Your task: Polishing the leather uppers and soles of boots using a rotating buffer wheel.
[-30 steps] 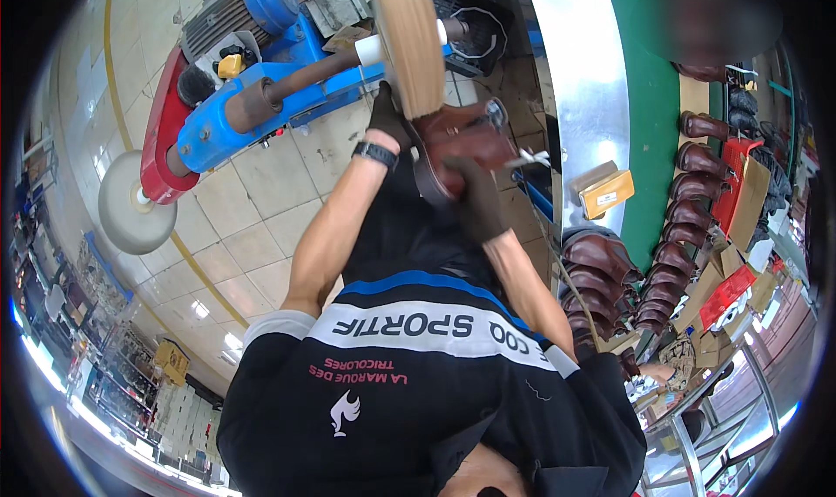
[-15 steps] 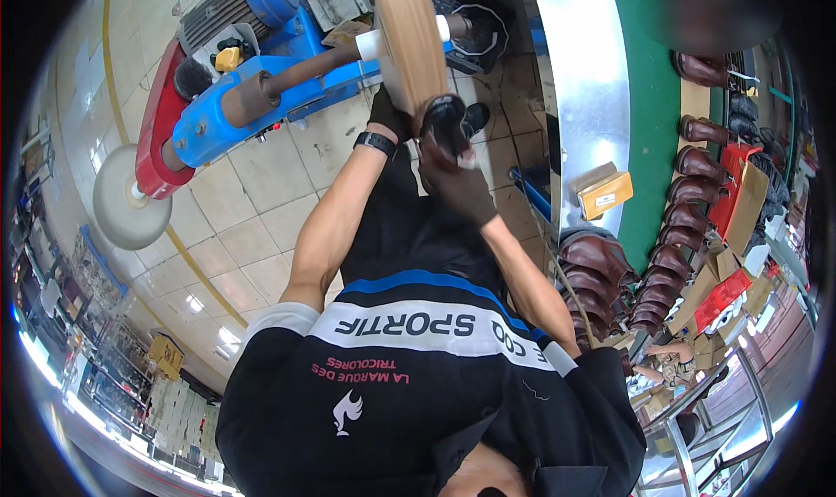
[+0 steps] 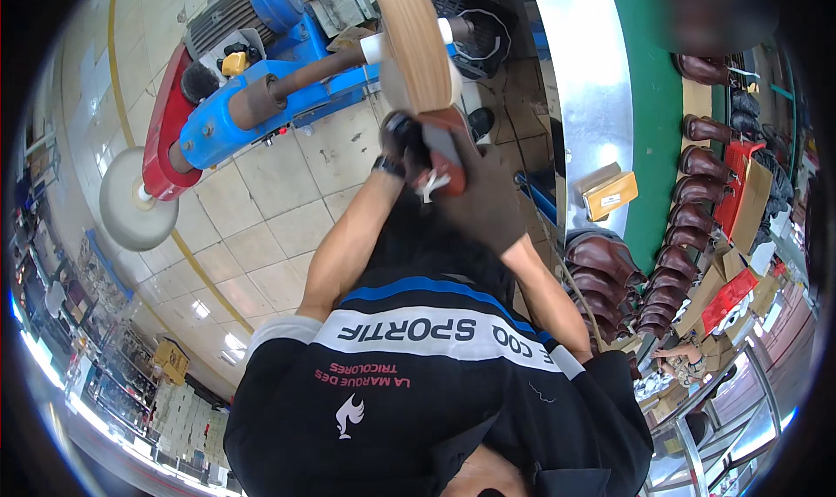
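A reddish-brown leather shoe [image 3: 452, 159] is held between my two dark-gloved hands, just below a spinning buffing wheel [image 3: 411, 48]. Its far end meets the wheel's lower rim, and a bit of white shows at its near end. On the left side of the shoe, my left hand [image 3: 404, 142] is closed against it; a dark watch sits on that wrist. Gripping from the right and below is my right hand [image 3: 486, 196], smeared by motion, with some of its fingers hidden.
The blue machine [image 3: 213, 127] carries the wheel's shaft, and a pale round wheel [image 3: 131, 196] is at its far left end. To the right runs a metal-edged bench [image 3: 592, 87] with a yellow box [image 3: 610, 196]. Rows of brown shoes [image 3: 697, 192] stand beyond.
The shoe has been turned, showing its reddish-brown side and white bit instead of the dark rounded end. Both hands have shifted slightly lower, the right one further round the shoe.
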The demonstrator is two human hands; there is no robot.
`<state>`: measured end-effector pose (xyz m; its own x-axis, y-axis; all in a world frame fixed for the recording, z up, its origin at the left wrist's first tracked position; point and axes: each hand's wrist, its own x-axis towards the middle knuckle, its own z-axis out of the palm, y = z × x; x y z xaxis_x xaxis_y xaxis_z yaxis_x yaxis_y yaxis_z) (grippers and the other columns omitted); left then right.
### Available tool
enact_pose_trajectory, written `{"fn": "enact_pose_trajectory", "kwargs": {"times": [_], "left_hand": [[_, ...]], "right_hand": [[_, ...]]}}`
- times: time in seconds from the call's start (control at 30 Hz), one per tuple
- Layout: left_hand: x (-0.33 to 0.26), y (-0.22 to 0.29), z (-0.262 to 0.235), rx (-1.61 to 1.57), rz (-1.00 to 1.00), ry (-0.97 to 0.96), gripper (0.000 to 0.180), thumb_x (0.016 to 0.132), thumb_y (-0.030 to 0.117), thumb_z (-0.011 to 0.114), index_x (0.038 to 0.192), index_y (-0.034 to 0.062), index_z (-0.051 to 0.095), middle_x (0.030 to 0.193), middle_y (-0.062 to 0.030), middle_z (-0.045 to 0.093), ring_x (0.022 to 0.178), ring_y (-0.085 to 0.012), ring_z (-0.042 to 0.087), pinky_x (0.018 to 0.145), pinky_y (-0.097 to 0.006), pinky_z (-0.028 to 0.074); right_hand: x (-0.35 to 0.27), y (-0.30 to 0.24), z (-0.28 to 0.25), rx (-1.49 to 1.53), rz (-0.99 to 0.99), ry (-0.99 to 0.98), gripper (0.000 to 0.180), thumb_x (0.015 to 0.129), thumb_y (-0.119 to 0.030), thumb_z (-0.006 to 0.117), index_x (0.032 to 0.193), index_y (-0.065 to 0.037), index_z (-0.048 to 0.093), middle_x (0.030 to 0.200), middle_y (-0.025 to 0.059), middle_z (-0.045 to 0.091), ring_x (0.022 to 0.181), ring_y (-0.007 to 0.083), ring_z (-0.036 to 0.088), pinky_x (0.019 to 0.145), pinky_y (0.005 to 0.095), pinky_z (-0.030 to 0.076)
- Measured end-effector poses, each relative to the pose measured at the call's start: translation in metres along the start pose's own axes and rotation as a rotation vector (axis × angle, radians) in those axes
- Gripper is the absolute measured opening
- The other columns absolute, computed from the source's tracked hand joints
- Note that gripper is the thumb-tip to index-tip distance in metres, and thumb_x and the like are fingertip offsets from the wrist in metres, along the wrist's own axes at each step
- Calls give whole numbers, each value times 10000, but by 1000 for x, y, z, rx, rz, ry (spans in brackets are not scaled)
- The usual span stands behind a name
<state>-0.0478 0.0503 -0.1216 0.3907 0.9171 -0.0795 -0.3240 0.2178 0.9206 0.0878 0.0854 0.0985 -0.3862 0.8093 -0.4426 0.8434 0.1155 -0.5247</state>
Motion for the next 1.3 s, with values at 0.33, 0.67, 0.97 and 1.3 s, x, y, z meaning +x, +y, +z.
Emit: {"fn": "enact_pose_trajectory", "kwargs": {"times": [0.33, 0.67, 0.97, 1.3], "left_hand": [[-1, 8, -6, -1405, -199, 396, 600, 891, 533, 394, 1255, 60, 455, 1264, -186, 490, 1140, -320, 495, 1010, -459, 350], [30, 33, 20, -1099, -158, 562, 498, 927, 444, 379, 1229, 59, 468, 1199, -149, 525, 1105, -283, 511, 992, -421, 371], [-17, 10, 37, -1313, -24, 446, 494, 926, 424, 390, 1246, 51, 440, 1245, -147, 486, 1149, -279, 473, 1003, -416, 357], [-66, 2, 39, -1094, -54, 276, 547, 913, 406, 351, 1308, 29, 331, 1375, -178, 350, 1268, -290, 351, 1045, -425, 282]], "right_hand": [[30, -15, 4, -174, -138, -85, 655, 605, -360, 740, 1172, -133, 503, 856, 258, 565, 784, 424, 568, 653, 490, 464], [50, -8, 8, -190, -237, -103, 515, 624, -362, 727, 1064, -140, 577, 960, 277, 535, 789, 400, 554, 643, 439, 468], [12, -27, -12, -256, -305, 15, 491, 594, -342, 725, 1020, -148, 576, 808, 199, 546, 741, 358, 547, 613, 406, 465], [15, -23, 17, -303, -394, 128, 407, 612, -251, 701, 981, -118, 591, 831, 189, 523, 747, 331, 530, 614, 401, 445]]}}
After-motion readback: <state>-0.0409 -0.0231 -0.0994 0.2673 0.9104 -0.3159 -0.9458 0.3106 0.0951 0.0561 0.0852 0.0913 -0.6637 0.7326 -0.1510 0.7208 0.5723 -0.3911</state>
